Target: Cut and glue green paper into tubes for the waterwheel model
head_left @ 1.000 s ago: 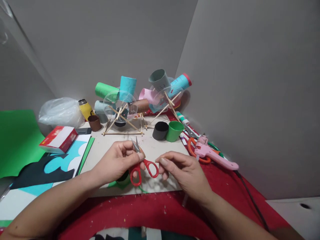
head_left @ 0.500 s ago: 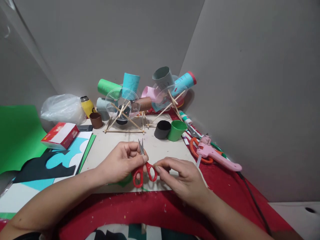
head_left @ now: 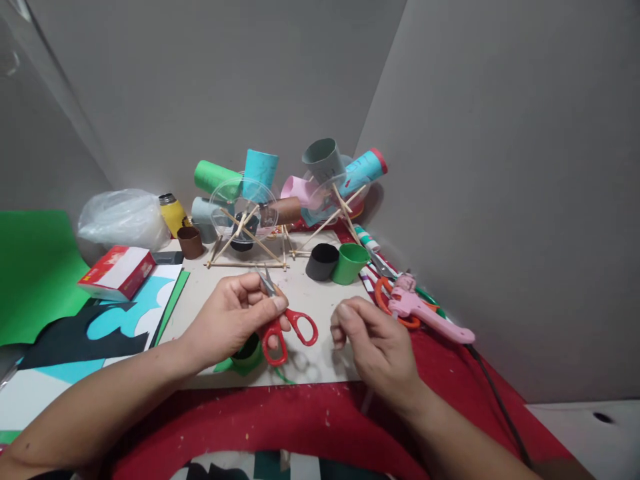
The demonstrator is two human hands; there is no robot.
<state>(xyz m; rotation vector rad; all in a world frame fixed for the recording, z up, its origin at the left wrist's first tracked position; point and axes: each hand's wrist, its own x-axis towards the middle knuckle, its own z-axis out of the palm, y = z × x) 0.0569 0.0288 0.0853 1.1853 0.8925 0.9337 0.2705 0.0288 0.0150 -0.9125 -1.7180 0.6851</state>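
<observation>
Small scissors with red handles (head_left: 305,328) are pinched near the pivot by my left hand (head_left: 245,313), their slightly parted blades pointing up and away. My right hand (head_left: 377,347) is curled just right of the handles, not touching them; whether its fingertips pinch something small is too unclear to tell. Below my left hand, partly hidden, lies a green and black paper cup piece (head_left: 247,357). Beyond the hands stand a black paper cup (head_left: 321,263) and a green paper cup (head_left: 351,264), side by side on the pale board (head_left: 215,280).
At the back, two stick-framed wheels (head_left: 243,223) carry coloured paper tubes. A pink glue gun (head_left: 433,317) and orange-handled scissors (head_left: 385,293) lie right on the red cloth (head_left: 440,387). Left are a red box (head_left: 117,272), cut paper (head_left: 75,333), a plastic bag (head_left: 123,217) and a yellow bottle (head_left: 173,215).
My right hand has come away from the scissors' handle and moved right. The scissors have tilted in my left hand, their blades now leaning further left.
</observation>
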